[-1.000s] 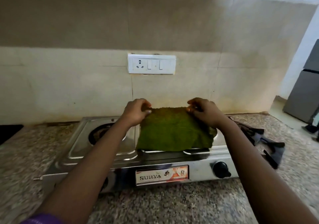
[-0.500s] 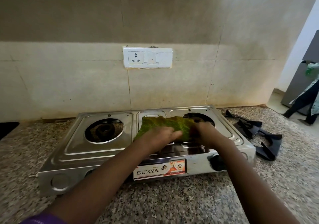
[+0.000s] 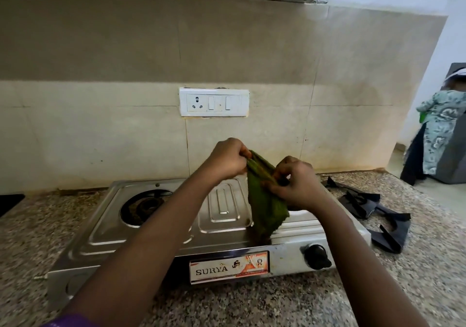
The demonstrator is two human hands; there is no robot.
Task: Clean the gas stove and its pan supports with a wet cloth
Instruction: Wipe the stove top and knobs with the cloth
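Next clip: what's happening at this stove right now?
A person is holding a green cloth up over a steel two-burner gas stove, gripping it with both hands: the left hand pinches the top edge, the right hand grips it lower down, and the rest hangs towards the stove top. The black pan supports are off the stove, lying on the granite counter to its right.

A speckled granite counter (image 3: 252, 309) is carrying everything here; a steel gas stove (image 3: 151, 236) is sitting directly on it — front panel facing the camera; two black pan supports (image 3: 373, 213) are lying on the stone just beside the stove's right end.
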